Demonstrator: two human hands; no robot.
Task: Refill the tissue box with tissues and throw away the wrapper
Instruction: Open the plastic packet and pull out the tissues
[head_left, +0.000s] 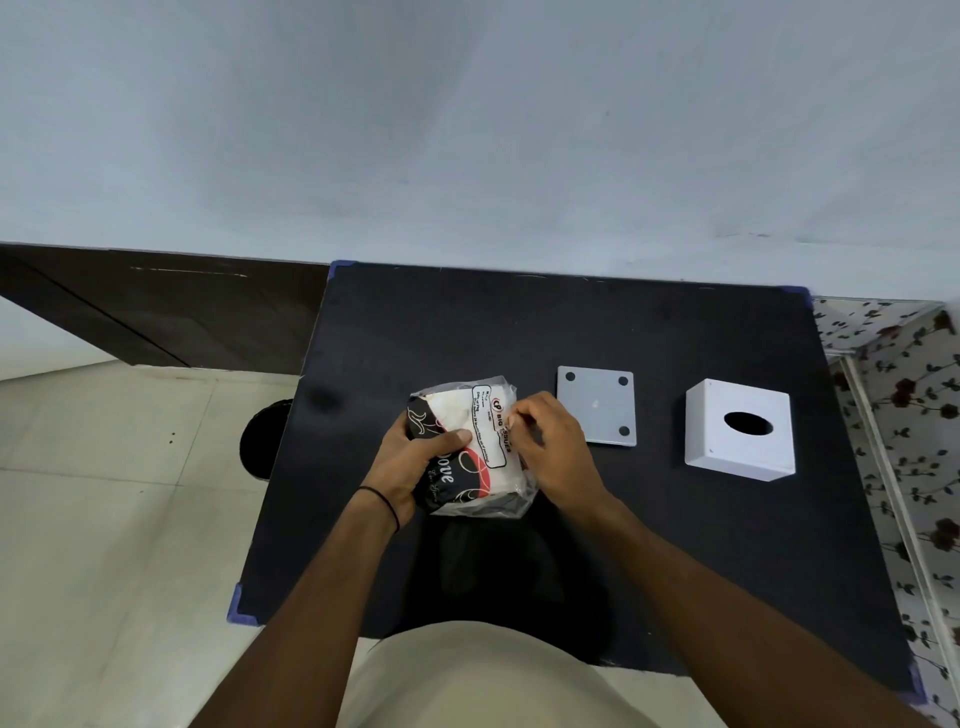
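A pack of tissues in a clear plastic wrapper (475, 436) with black, red and white print is held above the middle of the black table (571, 322). My left hand (410, 462) grips its left side, thumb across the top. My right hand (550, 447) pinches the wrapper at its right edge with fingertips together. A white square tissue box (740, 431) with a dark oval slot on top stands at the right. Between the pack and the box lies the box's grey base plate (597, 405), flat, with dark pads at its corners.
A black round bin (265, 439) stands on the tiled floor just left of the table. A dark cabinet (156, 306) runs along the wall at the back left. A floral-patterned surface (904, 395) borders the table's right side.
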